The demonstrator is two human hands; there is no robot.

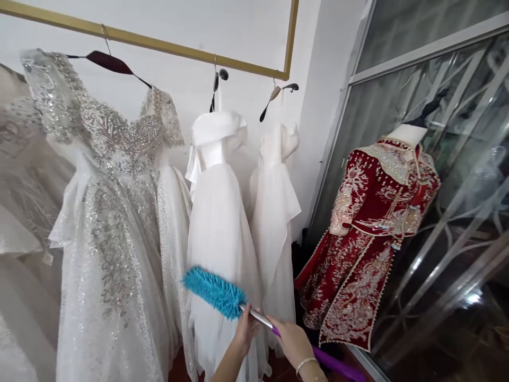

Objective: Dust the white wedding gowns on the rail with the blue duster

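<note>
My right hand (pixel 295 342) has its fingers wrapped round the purple-and-silver duster handle (pixel 278 329). Left hand (pixel 245 328) pinches the shaft just behind the fluffy turquoise duster head (pixel 214 291). The head is up against the skirt of the plain white gown (pixel 220 233). The beaded silver gown (pixel 115 212) and the red embroidered robe on the mannequin (pixel 369 239) aren't touched. Looks early in the job.

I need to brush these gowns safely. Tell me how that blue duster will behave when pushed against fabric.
The duster head looks fluffy, so it would likely give softly rather than scrape. Its slim metal and purple handle suggests it is light; both the left hand and right hand grip it. The fibres might snag on the beaded gown.
</note>
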